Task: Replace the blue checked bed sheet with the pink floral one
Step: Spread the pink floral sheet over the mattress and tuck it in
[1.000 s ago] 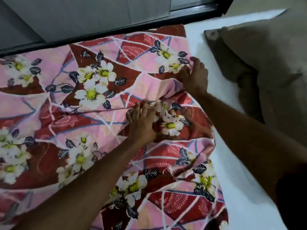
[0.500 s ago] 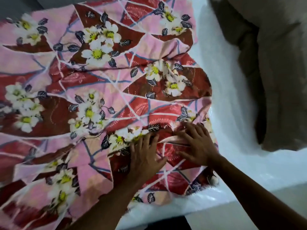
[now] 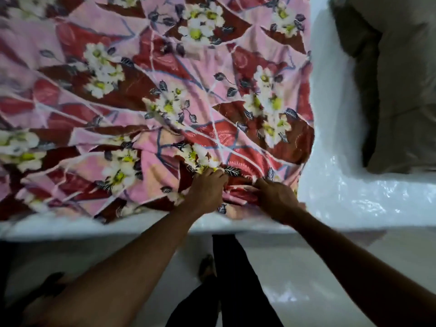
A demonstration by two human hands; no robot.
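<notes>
The pink floral sheet (image 3: 146, 95), with white flowers and dark red patches, lies wrinkled over most of the white mattress (image 3: 335, 185). Its near edge sits close to the bed's front edge. My left hand (image 3: 207, 187) has its fingers curled into a bunch of the sheet near that edge. Right beside it, my right hand (image 3: 274, 195) grips a gathered fold of the same sheet. Creases fan out from both hands. No blue checked sheet is in view.
A brown pillow (image 3: 396, 79) lies on the bare right side of the mattress. Below the bed's front edge is pale floor (image 3: 306, 267), with my dark-trousered legs and feet (image 3: 207, 267) standing close against the bed.
Both hands have slid toward me to the sheet's near edge and closed on the cloth, bunching it. The view has tilted down, showing the bed's edge and floor.
</notes>
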